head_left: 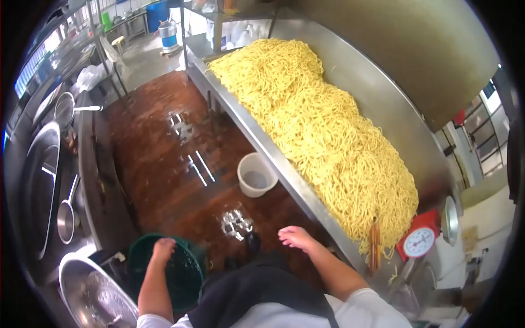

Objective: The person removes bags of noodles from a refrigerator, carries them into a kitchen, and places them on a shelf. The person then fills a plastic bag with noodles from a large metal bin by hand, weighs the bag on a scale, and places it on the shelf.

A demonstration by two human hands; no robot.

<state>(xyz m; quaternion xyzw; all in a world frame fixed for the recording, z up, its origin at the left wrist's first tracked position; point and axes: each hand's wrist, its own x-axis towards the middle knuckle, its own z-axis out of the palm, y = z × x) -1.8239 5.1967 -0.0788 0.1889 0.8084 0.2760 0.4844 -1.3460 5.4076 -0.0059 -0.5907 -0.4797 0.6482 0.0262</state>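
My left hand (163, 249) hangs over the dark green tub (188, 268) on the floor, fingers loosely bent with nothing seen in them. To the right, my right hand (295, 236) is held out over the wet floor, its fingers slightly apart and empty. Beyond it a long heap of yellow noodles (333, 131) lies in a steel trough table (257, 131). Wooden sticks (374, 246) rest upon the near end of the noodles. Neither hand touches the noodles or the trough.
A white bucket (256, 177) stands on the reddish-brown wet floor (158, 142) against the trough. A red dial scale (418, 240) is at the trough's near end. Along the left are a large wok (46, 180), a ladle (66, 218), a strainer (64, 109) and a steel basin (98, 290).
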